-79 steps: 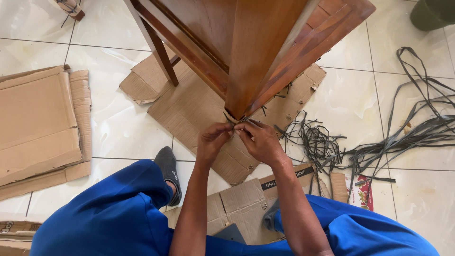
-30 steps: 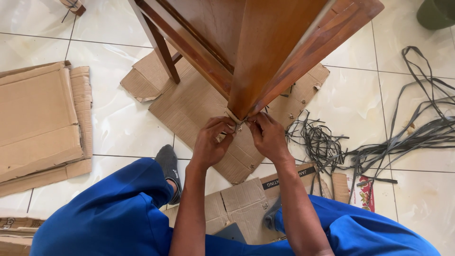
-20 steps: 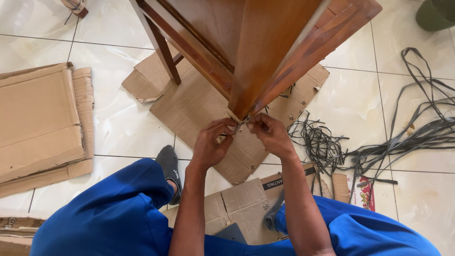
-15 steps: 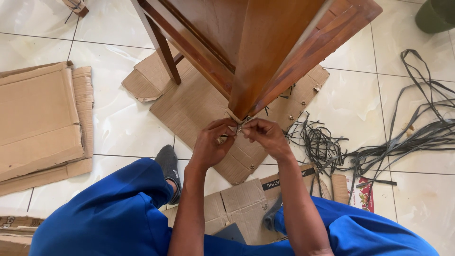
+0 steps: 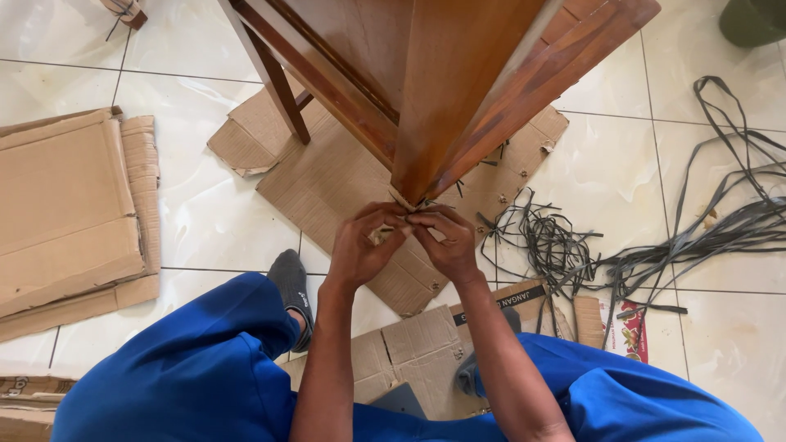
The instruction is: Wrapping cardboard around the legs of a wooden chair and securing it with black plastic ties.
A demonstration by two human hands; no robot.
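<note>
Both hands at foot of wooden leg (image 5: 442,106): left hand (image 5: 360,245) and right hand (image 5: 446,241) fingers pinched closed on cardboard scrap (image 5: 399,200) wrapped there, above floor cardboard sheet (image 5: 327,184).

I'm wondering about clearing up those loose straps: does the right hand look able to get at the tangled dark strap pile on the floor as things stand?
Probably yes. The strap pile lies just right of the right hand, with bare tile between and nothing blocking.

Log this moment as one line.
left hand: pinching wrapping | right hand: pinching wrapping | site: table leg foot | floor: cardboard, strap tangle
</note>
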